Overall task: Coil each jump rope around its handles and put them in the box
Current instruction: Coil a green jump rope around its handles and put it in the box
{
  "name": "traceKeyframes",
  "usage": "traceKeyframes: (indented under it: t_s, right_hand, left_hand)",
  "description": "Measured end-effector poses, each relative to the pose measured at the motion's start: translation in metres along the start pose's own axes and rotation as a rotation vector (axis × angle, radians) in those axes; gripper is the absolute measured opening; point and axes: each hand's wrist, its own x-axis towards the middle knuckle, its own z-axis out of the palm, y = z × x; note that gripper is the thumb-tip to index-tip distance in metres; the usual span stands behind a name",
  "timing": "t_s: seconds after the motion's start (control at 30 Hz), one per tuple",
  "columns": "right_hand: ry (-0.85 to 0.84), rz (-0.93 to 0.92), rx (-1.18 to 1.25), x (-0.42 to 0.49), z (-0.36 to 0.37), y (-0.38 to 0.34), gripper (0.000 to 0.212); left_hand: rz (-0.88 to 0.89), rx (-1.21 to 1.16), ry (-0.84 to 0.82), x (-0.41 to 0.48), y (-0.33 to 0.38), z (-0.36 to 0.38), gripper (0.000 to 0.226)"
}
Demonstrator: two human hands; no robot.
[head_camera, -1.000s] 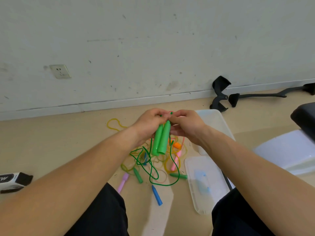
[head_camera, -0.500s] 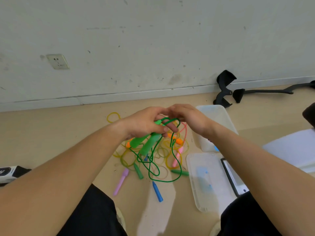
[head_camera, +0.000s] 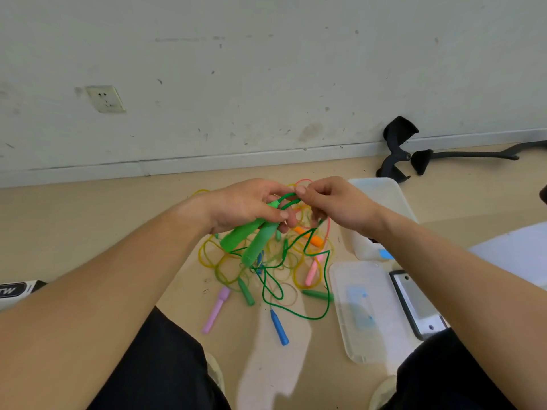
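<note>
- The left hand (head_camera: 247, 207) is in the air to the left of the clear box (head_camera: 384, 187). Its grip is clamped round the two green handles (head_camera: 251, 242), thumb on top and fingers curled under.
- The handles lie side by side and slant down and away from the box, their free ends over the pile on the floor.
- The right hand (head_camera: 336, 207) is between the left hand and the box, in front of the box's left wall. Its grip is closed, thumb and forefinger pinching the green rope (head_camera: 324, 276) where it arches out of the handle tops.
- From that pinch the rope hangs slack in loops down to the floor, left of the box and ending near the lid (head_camera: 355, 335).
- The lid lies flat on the floor on the near side of the box.
- The other ropes lie tangled on the floor left of the box, among them thin yellow rope (head_camera: 207, 255).
- An orange handle (head_camera: 312, 236) and a pink handle (head_camera: 311, 272) lie nearest the box.
- A lilac handle (head_camera: 216, 309), a blue handle (head_camera: 278, 327) and a loose green handle (head_camera: 247, 292) lie further left and nearer the person.
- A dark flat slab (head_camera: 414, 303) lies just right of the lid.
- Black curved parts (head_camera: 395, 149) lie beyond the box, by the wall.
</note>
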Motion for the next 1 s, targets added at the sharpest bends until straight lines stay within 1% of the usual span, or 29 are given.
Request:
traceKeyframes:
  t_s: [0.03,0.07,0.13,0.2,0.3,0.47,0.57,0.63,0.7,0.83,0.93,1.0]
  right_hand:
    - [0.031,-0.014,-0.014,0.0,0.0,0.0,0.042]
    - [0.059,-0.023,-0.019,0.001,0.0,0.0,0.037]
    - [0.1,-0.029,-0.007,0.001,-0.002,0.001,0.025]
    - [0.118,-0.03,0.041,0.001,-0.007,0.004,0.019]
    - [0.109,-0.033,0.154,0.0,-0.016,0.007,0.013]
    - [0.124,-0.078,0.227,0.0,-0.024,0.006,0.008]
    - [0.18,-0.095,0.233,0.001,-0.023,0.007,0.009]
    - [0.237,-0.095,0.199,0.002,-0.022,0.008,0.01]
    - [0.257,-0.089,0.108,0.003,-0.021,0.012,0.016]
    - [0.18,-0.029,0.038,0.005,-0.003,0.019,0.035]
    - [0.179,0.014,-0.066,0.005,0.015,0.015,0.04]
    - [0.155,0.032,-0.063,0.003,0.022,0.01,0.04]
  left_hand:
    - [-0.029,-0.047,0.004,0.0,-0.001,0.001,0.023]
    - [-0.061,-0.11,0.023,0.001,-0.002,0.003,0.022]
    - [-0.102,-0.181,0.073,0.004,-0.004,0.004,0.033]
    - [-0.101,-0.126,0.084,0.005,-0.005,0.007,0.035]
    - [-0.103,-0.03,0.011,0.005,-0.005,0.011,0.031]
    - [-0.068,0.031,-0.052,0.008,-0.005,0.019,0.026]
    - [-0.053,0.073,-0.067,0.01,-0.003,0.022,0.023]
    - [-0.019,0.046,-0.002,0.012,-0.002,0.023,0.023]
    - [0.014,-0.038,0.107,0.014,-0.001,0.021,0.025]
    - [0.011,-0.366,0.29,0.016,0.0,0.014,0.028]
    - [0.013,-0.588,0.413,0.018,0.003,0.011,0.028]
    - [0.023,-0.653,0.49,0.022,0.004,0.014,0.028]
